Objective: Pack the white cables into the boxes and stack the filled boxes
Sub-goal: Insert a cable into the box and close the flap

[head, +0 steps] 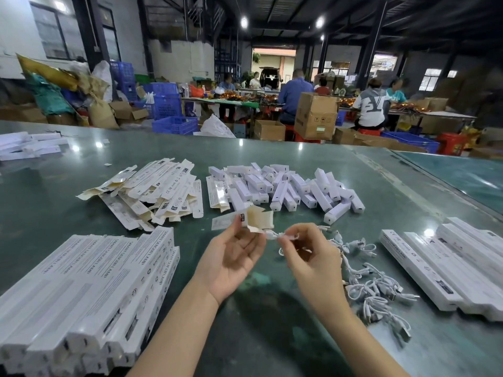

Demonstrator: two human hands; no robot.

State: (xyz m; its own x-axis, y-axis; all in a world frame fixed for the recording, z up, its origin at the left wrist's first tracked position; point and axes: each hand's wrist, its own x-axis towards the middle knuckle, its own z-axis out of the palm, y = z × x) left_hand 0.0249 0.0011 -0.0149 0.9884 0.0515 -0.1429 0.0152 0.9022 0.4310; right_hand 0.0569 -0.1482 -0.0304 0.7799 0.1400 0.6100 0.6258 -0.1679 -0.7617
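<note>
My left hand [232,255] is palm up and pinches an open white box [258,217] at its flap end, the beige inside showing. My right hand [307,250] pinches a coiled white cable [275,235] right at the box mouth. A heap of loose white cables [378,289] lies to the right of my right hand. Closed long boxes are stacked at the front left [89,289] and at the right [449,265].
Flat unfolded boxes [152,191] lie in a heap at centre left of the green table [245,336]. Several small white boxes [285,189] are piled behind my hands. More white boxes [27,145] sit far left. People work at tables in the background.
</note>
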